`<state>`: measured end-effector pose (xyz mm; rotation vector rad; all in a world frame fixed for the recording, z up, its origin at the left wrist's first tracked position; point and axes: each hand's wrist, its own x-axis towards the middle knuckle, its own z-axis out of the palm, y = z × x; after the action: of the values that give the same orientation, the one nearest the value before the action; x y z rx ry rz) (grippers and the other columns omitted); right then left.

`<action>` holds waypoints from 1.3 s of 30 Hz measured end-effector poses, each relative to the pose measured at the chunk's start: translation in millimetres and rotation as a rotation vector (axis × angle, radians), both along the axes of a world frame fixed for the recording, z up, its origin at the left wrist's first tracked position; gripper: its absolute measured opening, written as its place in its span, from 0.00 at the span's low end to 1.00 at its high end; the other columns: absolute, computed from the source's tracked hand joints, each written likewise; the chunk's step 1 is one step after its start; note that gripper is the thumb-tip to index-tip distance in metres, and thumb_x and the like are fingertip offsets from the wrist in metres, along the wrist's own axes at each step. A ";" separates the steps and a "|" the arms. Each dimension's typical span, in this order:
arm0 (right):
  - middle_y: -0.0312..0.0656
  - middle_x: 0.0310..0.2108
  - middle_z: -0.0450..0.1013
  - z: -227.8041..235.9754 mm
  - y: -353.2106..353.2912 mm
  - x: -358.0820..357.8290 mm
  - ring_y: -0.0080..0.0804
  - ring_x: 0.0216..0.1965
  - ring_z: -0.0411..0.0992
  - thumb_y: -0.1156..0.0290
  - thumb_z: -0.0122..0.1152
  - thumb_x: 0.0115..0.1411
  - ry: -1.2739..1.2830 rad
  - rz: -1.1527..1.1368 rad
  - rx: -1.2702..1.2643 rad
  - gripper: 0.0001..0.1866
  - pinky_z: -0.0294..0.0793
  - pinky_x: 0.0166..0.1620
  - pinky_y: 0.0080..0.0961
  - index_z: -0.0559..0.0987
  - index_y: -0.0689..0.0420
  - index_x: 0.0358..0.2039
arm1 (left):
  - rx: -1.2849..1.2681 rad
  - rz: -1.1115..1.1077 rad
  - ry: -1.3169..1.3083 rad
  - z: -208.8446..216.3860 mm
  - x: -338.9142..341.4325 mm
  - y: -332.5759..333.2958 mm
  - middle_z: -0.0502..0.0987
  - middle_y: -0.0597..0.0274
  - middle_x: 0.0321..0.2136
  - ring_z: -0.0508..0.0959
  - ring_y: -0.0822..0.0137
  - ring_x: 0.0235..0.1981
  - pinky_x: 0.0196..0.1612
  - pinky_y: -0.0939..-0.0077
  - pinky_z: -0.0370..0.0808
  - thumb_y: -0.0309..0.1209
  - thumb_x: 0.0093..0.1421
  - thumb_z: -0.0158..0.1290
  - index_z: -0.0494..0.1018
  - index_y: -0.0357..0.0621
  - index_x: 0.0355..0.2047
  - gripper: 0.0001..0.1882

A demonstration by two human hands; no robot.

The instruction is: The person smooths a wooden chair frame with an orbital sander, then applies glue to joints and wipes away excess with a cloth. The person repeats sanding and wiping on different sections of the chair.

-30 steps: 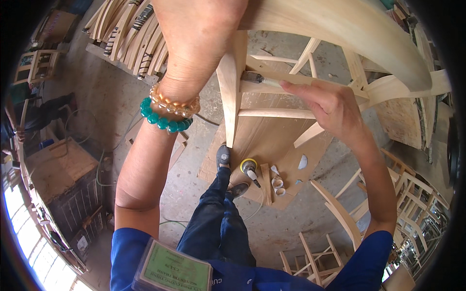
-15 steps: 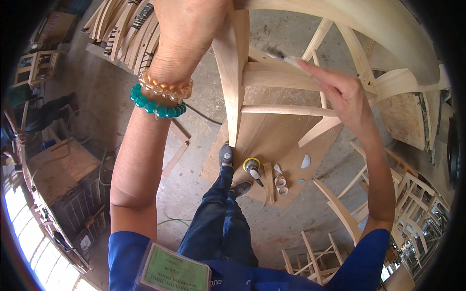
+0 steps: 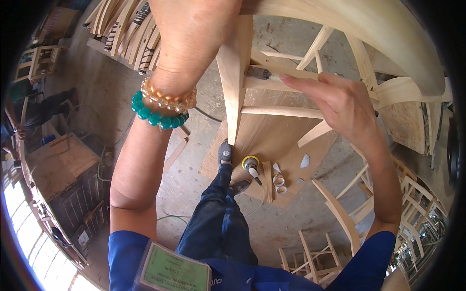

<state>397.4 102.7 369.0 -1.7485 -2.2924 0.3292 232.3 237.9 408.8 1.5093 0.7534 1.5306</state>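
Note:
A pale bare-wood chair frame (image 3: 232,92) stands tilted before me, its curved top rail (image 3: 359,22) sweeping across the upper right. My left hand (image 3: 194,34) is at the upper end of the near leg, against the frame; its fingers are cut off by the picture's top edge. My right hand (image 3: 335,97) is closed round a small brush-like tool (image 3: 259,73) with a dark tip and light neck, index finger stretched along it. That tip lies against the seat rail (image 3: 286,82), close to the joint with the leg.
A sander with a yellow rim (image 3: 251,163), a wood strip (image 3: 267,182) and small open pots (image 3: 279,181) lie on cardboard (image 3: 218,162) by my feet. Curved wooden parts (image 3: 128,36) are stacked upper left. More chair frames (image 3: 412,208) stand lower right. A hose (image 3: 174,217) crosses the floor.
The tool in my right hand has come down and left, from above the rail onto it near the leg joint. My left hand has shifted slightly right.

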 end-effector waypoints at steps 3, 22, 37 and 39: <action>0.42 0.17 0.66 -2.4 0.8 0.0 0.36 0.17 0.67 0.82 0.58 0.50 -0.015 -0.001 0.001 0.27 0.67 0.23 0.33 0.80 0.42 0.50 | -0.042 0.032 0.006 3.8 1.5 -5.7 0.75 0.58 0.32 0.74 0.70 0.32 0.37 0.77 0.71 0.46 0.53 0.61 0.74 0.34 0.41 0.26; 0.40 0.26 0.76 -76.6 -30.9 -30.7 0.26 0.20 0.72 0.74 0.59 0.60 0.508 -0.527 0.312 0.21 0.73 0.22 0.22 0.74 0.46 0.54 | 0.165 0.094 0.281 -13.8 13.9 71.1 0.74 0.55 0.49 0.74 0.66 0.49 0.55 0.70 0.69 0.35 0.67 0.38 0.72 0.36 0.52 0.21; 0.47 0.28 0.77 -182.1 -204.9 -134.8 0.45 0.29 0.77 0.62 0.60 0.59 0.862 -1.026 -0.371 0.13 0.73 0.30 0.38 0.77 0.54 0.42 | -0.098 -0.038 -0.078 4.8 64.3 133.9 0.76 0.57 0.40 0.77 0.67 0.38 0.42 0.74 0.74 0.39 0.58 0.54 0.74 0.30 0.44 0.22; 0.47 0.28 0.77 -189.6 -207.2 -136.7 0.47 0.29 0.77 0.62 0.60 0.59 0.795 -1.069 -0.320 0.12 0.73 0.30 0.39 0.76 0.53 0.40 | -0.090 -0.018 -0.054 1.8 59.5 154.3 0.76 0.59 0.37 0.77 0.67 0.35 0.39 0.74 0.74 0.39 0.58 0.55 0.75 0.31 0.44 0.22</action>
<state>260.7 -104.5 179.3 -2.1445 -0.6520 0.9430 291.8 392.2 410.6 1.3995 0.7653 1.4982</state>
